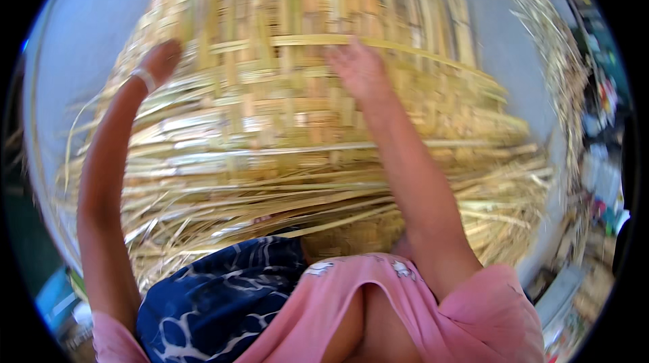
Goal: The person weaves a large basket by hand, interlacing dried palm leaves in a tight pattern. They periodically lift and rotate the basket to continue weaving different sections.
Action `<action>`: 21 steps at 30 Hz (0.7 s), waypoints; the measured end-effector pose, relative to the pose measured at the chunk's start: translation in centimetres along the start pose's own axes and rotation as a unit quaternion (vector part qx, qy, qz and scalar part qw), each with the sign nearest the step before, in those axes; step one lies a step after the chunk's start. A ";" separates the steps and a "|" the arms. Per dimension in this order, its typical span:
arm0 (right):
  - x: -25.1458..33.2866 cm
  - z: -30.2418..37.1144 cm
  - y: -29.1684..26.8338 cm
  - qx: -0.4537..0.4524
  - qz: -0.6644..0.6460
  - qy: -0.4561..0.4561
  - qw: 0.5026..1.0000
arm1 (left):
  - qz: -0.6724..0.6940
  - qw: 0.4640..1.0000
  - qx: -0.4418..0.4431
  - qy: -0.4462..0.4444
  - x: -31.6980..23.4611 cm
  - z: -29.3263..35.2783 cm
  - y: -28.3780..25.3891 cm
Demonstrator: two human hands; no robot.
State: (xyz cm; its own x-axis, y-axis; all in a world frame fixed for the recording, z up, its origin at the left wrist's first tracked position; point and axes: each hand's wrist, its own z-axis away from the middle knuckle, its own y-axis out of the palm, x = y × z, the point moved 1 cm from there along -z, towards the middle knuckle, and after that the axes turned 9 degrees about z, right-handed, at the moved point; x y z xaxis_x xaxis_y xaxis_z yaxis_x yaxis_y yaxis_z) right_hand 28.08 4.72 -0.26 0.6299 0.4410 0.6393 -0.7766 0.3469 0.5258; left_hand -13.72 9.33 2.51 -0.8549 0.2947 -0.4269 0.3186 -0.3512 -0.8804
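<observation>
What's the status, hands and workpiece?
Left hand and right hand both flat on woven bamboo basket. Loose strips trailing at the near edge. Grip unclear through blur.

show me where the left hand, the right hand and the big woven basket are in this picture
left hand (161, 60), head view, on the back of the hand above the wristband.
right hand (358, 67), head view, on the back of the hand.
woven basket (270, 126), head view, on its woven wall between the two arms.

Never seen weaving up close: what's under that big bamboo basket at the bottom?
Under the woven basket loose bamboo strips fan out over the person's lap, on dark blue patterned cloth. The floor beneath is hidden.
</observation>
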 end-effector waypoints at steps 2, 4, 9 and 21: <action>-0.2 0.6 0.4 -0.003 -0.053 0.015 0.998 | 0.022 1.000 -0.013 -0.012 1.3 0.2 0.7; 0.3 0.0 0.1 0.003 -0.074 0.033 0.997 | 0.079 0.994 0.058 -0.041 1.8 -0.5 0.5; 0.5 -0.5 -0.3 -0.001 -0.086 0.065 0.994 | 0.113 0.992 0.052 -0.032 2.9 -1.9 0.6; 1.4 0.3 -1.2 0.002 -0.109 0.036 0.993 | 0.295 0.940 0.124 -0.118 2.9 -2.7 2.1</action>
State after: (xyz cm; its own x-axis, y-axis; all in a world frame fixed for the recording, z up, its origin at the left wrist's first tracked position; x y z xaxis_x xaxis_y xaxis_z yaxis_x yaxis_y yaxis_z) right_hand 29.90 4.66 0.15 0.7812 0.4129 0.4682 -0.6210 0.4375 0.6504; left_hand -14.37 11.83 -1.15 -0.6357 -0.2117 -0.7424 0.6855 -0.5969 -0.4168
